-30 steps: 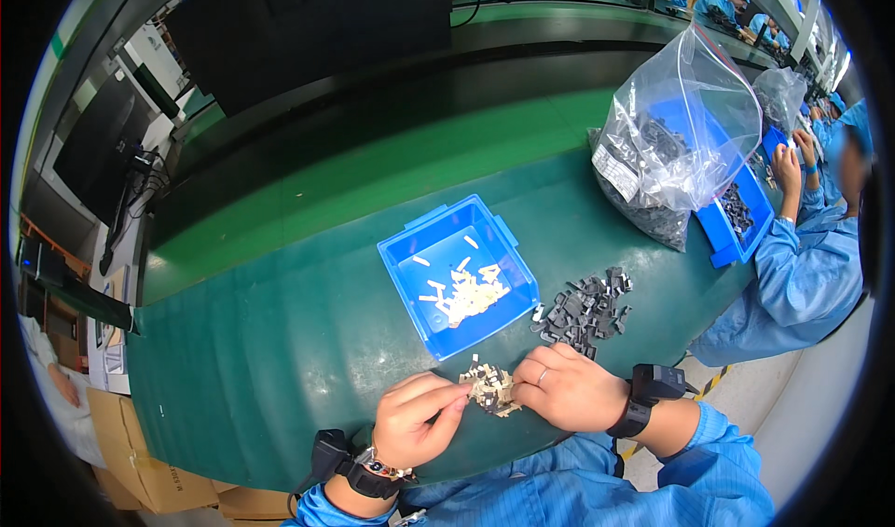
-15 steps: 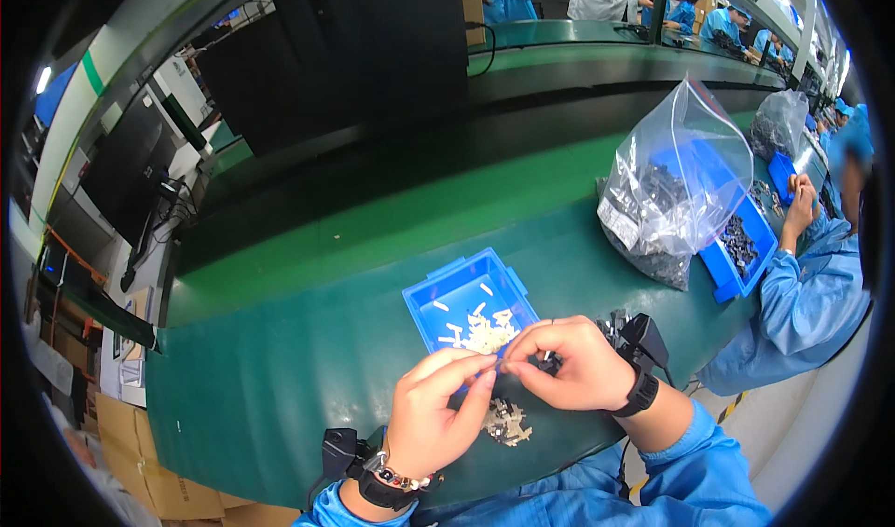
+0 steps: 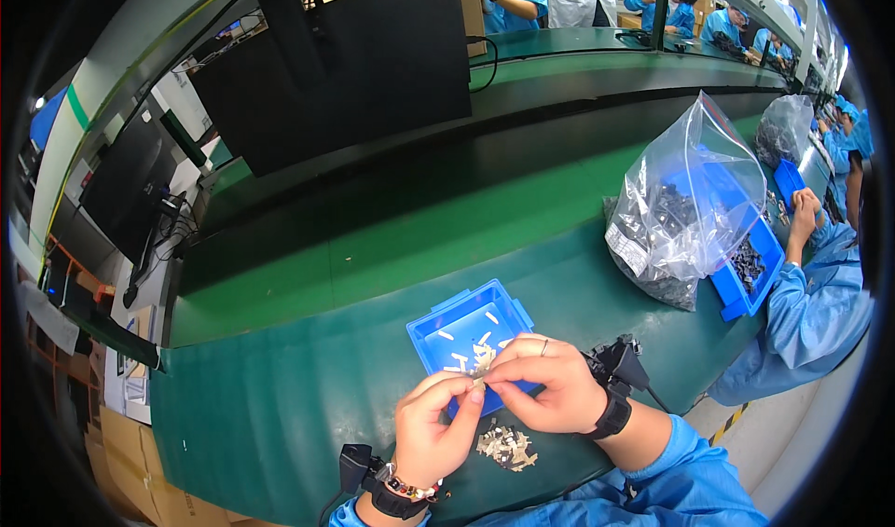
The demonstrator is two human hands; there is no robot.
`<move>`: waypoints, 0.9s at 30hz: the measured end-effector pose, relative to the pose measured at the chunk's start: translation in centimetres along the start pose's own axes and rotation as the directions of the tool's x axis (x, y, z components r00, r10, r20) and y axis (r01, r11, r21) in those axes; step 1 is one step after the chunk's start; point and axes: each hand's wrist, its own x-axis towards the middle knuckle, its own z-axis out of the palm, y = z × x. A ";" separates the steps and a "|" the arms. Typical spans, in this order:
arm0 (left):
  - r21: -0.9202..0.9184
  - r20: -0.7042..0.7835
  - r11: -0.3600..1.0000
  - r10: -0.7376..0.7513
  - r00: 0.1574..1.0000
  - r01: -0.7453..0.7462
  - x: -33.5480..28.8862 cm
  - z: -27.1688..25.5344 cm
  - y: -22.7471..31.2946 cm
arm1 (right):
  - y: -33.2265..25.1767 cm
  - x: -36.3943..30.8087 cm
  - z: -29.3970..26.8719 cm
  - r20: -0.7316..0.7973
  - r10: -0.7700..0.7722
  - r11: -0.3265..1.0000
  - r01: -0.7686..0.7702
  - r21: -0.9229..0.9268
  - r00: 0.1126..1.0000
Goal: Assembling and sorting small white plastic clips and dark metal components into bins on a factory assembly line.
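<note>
My left hand (image 3: pixel 433 437) and my right hand (image 3: pixel 552 387) meet in pinches above the near side of a small blue tray (image 3: pixel 436 325). A small pale piece (image 3: pixel 479 382) shows at the left fingertips. The right thumb and forefinger are closed right beside it; whatever they hold is too small to make out. Inside the tray lie loose cream-coloured strips (image 3: pixel 483 353), heaped toward the near side. On the green table just in front of my hands sits a little pile of beige and dark bits (image 3: pixel 507 447).
To the right, a clear plastic bag of dark parts (image 3: pixel 667 219) leans by a blue bin (image 3: pixel 741 289). A co-worker (image 3: pixel 806 294) sits beyond. Black devices (image 3: pixel 359 466) are at my wrists. A black monitor (image 3: pixel 373 70) hangs over the green bench (image 3: pixel 280 387).
The view has shifted, so the tray and bag appear lower. My joined fingertips have moved slightly left over the tray, and a pale piece now shows between them.
</note>
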 end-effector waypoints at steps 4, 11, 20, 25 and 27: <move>0.086 -0.001 0.995 0.059 0.998 -0.059 0.3 0.2 0.7 | -0.2 0.0 0.4 -0.032 -0.101 0.972 0.091 -0.216 0.994; 0.314 0.066 0.889 0.329 0.942 -0.332 0.6 -0.1 0.2 | -0.1 -0.7 0.7 0.038 -0.152 0.931 0.156 -0.329 0.988; 0.416 0.135 0.799 0.417 0.899 -0.434 0.8 0.0 0.1 | -0.8 -0.8 0.6 0.051 -0.208 0.855 0.207 -0.476 0.977; 0.465 0.156 0.751 0.451 0.879 -0.468 1.0 0.0 0.1 | -1.1 -0.7 0.6 0.055 -0.204 0.838 0.203 -0.507 0.977; 0.474 0.160 0.741 0.459 0.874 -0.476 1.0 0.0 0.1 | -1.0 -0.8 0.7 0.051 -0.205 0.841 0.203 -0.502 0.977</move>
